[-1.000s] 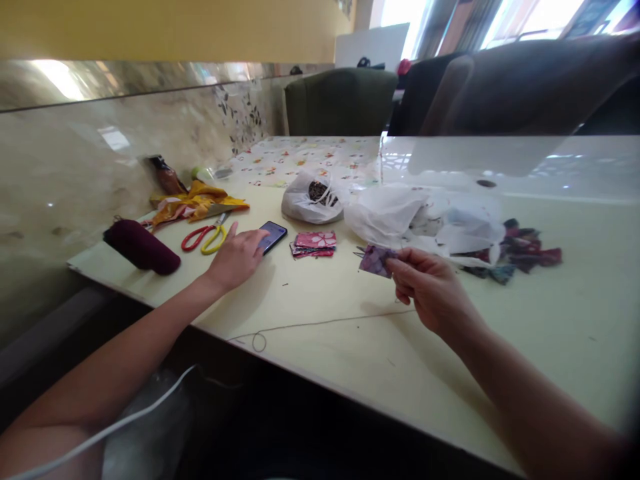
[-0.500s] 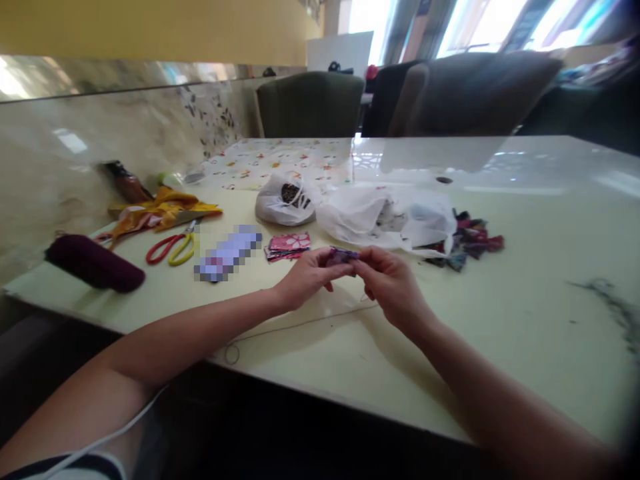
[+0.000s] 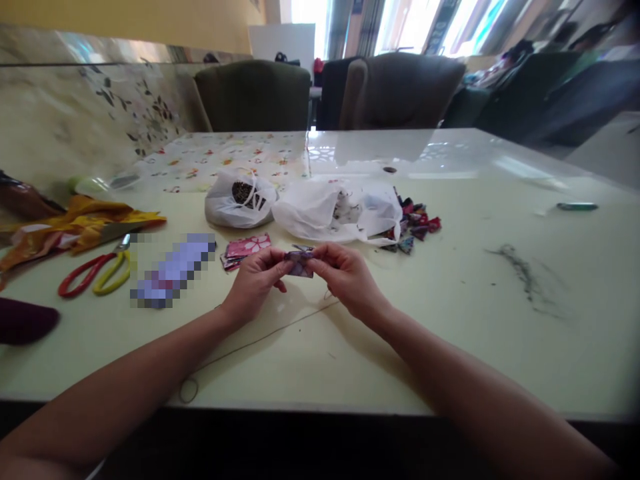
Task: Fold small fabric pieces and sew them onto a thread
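Both ends of a purple patterned fabric patch (image 3: 301, 265) sit pinched in the grip of left hand (image 3: 254, 281) and right hand (image 3: 351, 279), over the counter (image 3: 300, 373) near a floral fabric stack (image 3: 246, 247); step appears to be folding, next move likely needing a steady pinch.

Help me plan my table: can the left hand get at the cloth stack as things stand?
Probably yes: the cloth stack lies just beyond the left hand, apparently uncovered, though that hand is pinching the purple cloth.
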Demonstrator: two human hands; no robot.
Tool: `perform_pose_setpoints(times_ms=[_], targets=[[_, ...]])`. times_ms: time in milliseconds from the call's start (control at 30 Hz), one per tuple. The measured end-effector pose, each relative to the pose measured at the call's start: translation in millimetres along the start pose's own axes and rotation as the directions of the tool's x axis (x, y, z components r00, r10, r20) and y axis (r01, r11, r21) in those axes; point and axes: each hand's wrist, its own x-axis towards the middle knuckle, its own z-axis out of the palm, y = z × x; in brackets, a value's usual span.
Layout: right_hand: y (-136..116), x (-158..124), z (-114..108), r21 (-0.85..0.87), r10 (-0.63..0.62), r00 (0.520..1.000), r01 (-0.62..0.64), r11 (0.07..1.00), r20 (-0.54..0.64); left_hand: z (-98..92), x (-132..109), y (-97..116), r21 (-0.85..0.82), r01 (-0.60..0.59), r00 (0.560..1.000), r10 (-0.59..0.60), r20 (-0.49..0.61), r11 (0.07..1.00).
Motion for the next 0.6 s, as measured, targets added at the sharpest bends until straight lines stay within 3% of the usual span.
perform_pose_setpoints(times_ms=[300,600], targets=[[-2.3,0.0,-0.8,-0.026,0.012,1.000,-0.012,1.000,0.004,-2.6,1.3,2.2,-0.010,-0.060,0.998,0.059,-0.024,0.998],[-3.4,-1.5,0.7,0.059,0.046,0.998,-0.048,0.997,0.030,-1.1,-0.3,4.5,0.042,-0.099,0.995,0.099,-0.014,0.994]])
